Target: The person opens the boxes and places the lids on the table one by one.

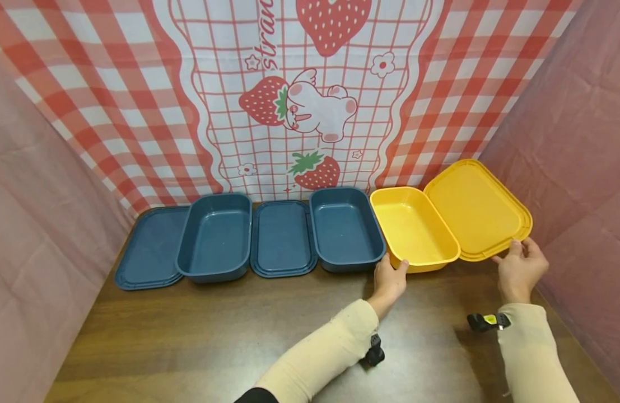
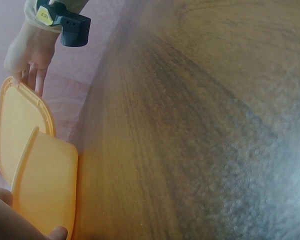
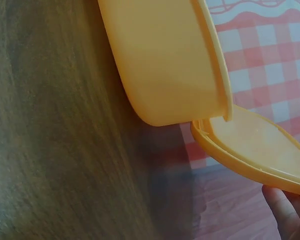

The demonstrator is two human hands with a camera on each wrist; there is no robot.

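A yellow plastic box stands at the right end of the row, its inside bare. My left hand holds its near left corner, thumb on the front wall and fingers round the side. With my right hand I grip the yellow lid by its near right edge, thumb on top and fingers underneath. The lid is tilted, raised off the table on my side, and its left edge meets the box's right rim. In the right wrist view the lid shows beside the box's end wall.
Left of the yellow box is a blue box, then a blue lid, another blue box and another blue lid. Behind the row hangs a checked strawberry cloth. Pink cloth closes off both sides of the wooden table.
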